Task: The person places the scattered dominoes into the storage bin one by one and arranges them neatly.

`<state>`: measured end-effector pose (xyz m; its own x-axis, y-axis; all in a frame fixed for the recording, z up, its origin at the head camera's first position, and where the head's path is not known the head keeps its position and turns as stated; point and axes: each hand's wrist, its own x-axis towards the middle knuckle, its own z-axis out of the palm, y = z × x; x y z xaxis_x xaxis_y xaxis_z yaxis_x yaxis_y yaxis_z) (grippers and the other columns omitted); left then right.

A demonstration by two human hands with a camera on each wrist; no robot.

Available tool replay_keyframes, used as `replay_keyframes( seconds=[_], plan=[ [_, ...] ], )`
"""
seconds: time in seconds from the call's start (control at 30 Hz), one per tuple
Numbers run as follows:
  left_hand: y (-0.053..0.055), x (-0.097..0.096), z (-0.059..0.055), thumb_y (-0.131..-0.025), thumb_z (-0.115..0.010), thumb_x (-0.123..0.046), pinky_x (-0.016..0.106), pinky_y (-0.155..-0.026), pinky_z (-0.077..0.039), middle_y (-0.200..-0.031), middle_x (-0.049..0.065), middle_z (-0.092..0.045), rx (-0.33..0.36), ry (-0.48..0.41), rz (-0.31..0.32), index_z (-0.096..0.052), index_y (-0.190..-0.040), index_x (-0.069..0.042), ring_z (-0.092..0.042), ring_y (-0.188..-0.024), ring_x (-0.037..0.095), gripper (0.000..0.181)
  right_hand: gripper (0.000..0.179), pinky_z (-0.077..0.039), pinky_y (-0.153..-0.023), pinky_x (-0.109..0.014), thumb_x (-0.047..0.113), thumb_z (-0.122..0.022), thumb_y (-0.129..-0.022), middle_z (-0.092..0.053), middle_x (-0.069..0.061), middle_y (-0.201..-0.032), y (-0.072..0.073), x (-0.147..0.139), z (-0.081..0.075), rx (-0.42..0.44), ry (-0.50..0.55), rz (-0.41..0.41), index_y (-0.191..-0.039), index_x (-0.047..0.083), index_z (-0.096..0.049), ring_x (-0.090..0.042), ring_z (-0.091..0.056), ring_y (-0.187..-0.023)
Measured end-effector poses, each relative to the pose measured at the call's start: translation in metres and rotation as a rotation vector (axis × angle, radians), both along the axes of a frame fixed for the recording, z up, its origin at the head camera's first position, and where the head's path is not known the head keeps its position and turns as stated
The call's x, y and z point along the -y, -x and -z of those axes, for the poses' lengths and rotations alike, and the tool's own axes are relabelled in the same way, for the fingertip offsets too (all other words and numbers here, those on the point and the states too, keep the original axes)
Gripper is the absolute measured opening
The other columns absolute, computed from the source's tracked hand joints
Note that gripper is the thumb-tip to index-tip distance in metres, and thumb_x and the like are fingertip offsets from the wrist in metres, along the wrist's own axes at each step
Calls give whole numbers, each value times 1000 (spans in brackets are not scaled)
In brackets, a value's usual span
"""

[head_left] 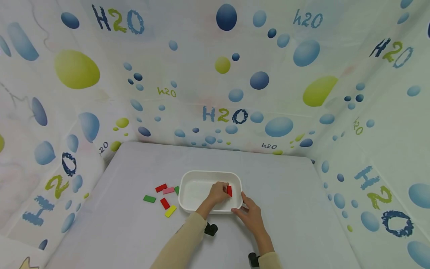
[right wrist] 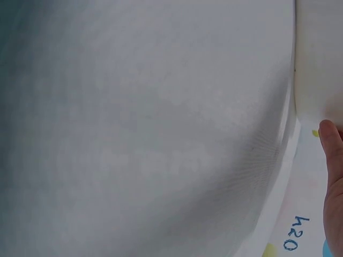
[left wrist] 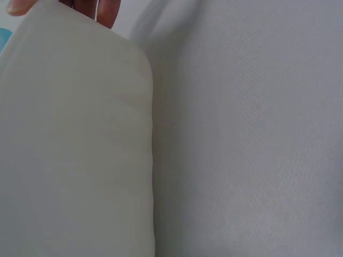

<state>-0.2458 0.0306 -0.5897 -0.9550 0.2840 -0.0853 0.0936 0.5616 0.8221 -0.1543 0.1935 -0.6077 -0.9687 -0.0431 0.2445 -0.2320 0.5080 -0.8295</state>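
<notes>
In the head view my left hand (head_left: pixel 219 192) reaches over the front rim into a white rectangular tray (head_left: pixel 195 209). Its fingertips pinch a small red block (head_left: pixel 229 191) held upright near the tray's right end. My right hand (head_left: pixel 252 216) holds the tray's front right corner, thumb along the front wall and fingers along the right side. The left wrist view shows the tray's pale wall (left wrist: pixel 80 134) up close, with a few fingertips (left wrist: pixel 107 12) above it. In the right wrist view, the right thumb (right wrist: pixel 333 147) lies against the tray's edge.
Left of the tray lie loose blocks: two red (head_left: pixel 161 188) (head_left: pixel 165 203), one pink (head_left: pixel 168 190), two green (head_left: pixel 149 198) (head_left: pixel 176 190) and one yellow (head_left: pixel 170 211). A white cloth (head_left: pixel 295 209) covers the table. Printed curtains (head_left: pixel 188 67) surround it on the back and sides.
</notes>
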Motion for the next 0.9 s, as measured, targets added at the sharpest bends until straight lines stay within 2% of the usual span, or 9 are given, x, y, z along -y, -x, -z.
replay_keyframes(
  seconds=[0.23,0.53,0.67,0.77,0.9],
  plan=[
    [1,-3,1,-76,-72,4,20,-56,-39,-75,7,-55,4,19,13,-61,-127,8,-46,-66,14,52,80,-56,-85,-35,24,-82,-77,-55,-24,-136,0,0,-2,-11,5,-5,-142,-5,-46,-38,-61,-117],
    [2,-7,2,-75,-75,4,21,-59,-39,-75,6,-55,-5,62,42,-63,-123,7,-45,-67,14,50,79,-56,-85,-36,23,-81,-77,-55,-25,-136,0,-1,-2,-13,18,-11,-142,-6,-45,-38,-61,-117],
    [2,-7,2,-74,-75,4,21,-57,-36,-69,2,-49,-37,81,65,-68,-101,6,-42,-63,13,28,79,-56,-85,-36,22,-82,-77,-55,-25,-136,-1,-1,-3,-10,27,-11,-141,-5,-46,-38,-61,-117],
    [1,-9,3,-75,-74,4,21,-56,-34,-65,0,-44,-34,93,73,-62,-84,4,-40,-61,12,15,78,-56,-85,-36,22,-82,-77,-55,-25,-136,0,-1,-2,-15,26,-15,-141,-6,-46,-38,-60,-117],
    [0,-10,2,-77,-73,3,21,-55,-34,-64,-1,-41,-16,102,80,-60,-81,3,-40,-61,13,13,79,-56,-85,-36,23,-82,-77,-55,-25,-137,-1,-2,-2,-14,26,-14,-141,-6,-46,-38,-60,-118]
  ],
)
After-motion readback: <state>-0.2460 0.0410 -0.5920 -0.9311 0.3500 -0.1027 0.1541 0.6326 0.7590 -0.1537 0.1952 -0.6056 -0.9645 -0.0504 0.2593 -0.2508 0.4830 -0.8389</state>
